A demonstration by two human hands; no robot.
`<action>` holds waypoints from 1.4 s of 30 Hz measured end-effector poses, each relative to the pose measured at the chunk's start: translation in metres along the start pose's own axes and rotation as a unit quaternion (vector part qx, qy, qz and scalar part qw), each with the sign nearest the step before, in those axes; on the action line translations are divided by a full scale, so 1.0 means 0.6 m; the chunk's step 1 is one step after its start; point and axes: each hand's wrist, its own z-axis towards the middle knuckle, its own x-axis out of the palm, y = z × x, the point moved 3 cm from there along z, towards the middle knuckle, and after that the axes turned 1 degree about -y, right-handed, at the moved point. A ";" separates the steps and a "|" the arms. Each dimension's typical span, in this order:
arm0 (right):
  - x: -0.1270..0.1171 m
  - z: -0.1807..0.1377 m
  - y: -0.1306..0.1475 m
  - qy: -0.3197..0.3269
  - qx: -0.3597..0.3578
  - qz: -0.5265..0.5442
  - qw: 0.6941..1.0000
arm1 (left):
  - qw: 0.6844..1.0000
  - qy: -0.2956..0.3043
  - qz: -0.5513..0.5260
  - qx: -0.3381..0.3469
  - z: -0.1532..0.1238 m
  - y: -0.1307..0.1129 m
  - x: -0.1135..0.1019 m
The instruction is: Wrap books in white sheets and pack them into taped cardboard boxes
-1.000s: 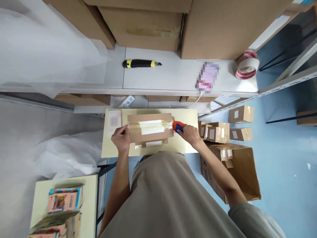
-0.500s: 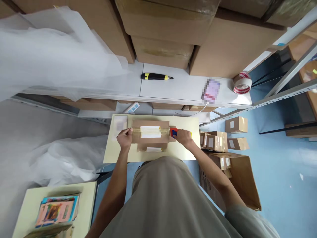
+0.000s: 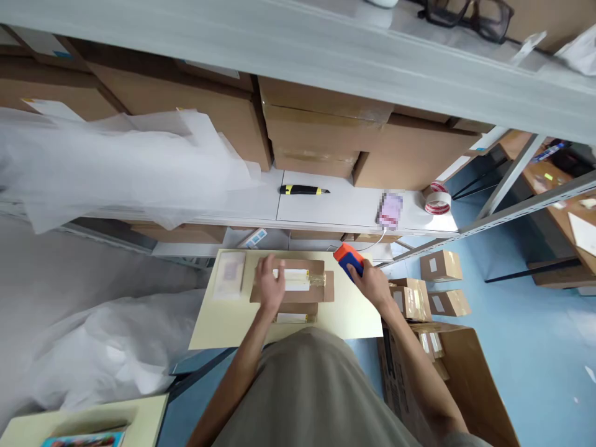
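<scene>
On the cream table [image 3: 351,316], the loosely spread left hand [image 3: 270,284] is covering one end of the carton [image 3: 303,296] while the right hand [image 3: 373,285], gripping the orange-and-blue tool [image 3: 349,261], is now pulling clear, taping apparently pausing

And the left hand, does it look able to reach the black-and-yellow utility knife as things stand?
Probably yes: the left hand is at the labelled cardboard box, seemingly holding nothing, and the utility knife lies uncovered on the shelf ahead. Nothing seems to block the way.
</scene>
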 end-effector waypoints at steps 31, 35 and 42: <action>0.256 -0.008 0.109 0.092 -0.003 0.169 0.981 | 0.962 0.189 0.064 -0.186 -0.041 0.166 -0.040; 0.273 0.002 0.114 0.061 0.035 0.148 0.987 | 0.953 0.203 0.128 -0.184 -0.033 0.160 -0.026; 0.294 0.011 0.087 0.047 0.021 0.220 0.974 | 0.950 0.245 0.087 -0.174 -0.002 0.183 -0.037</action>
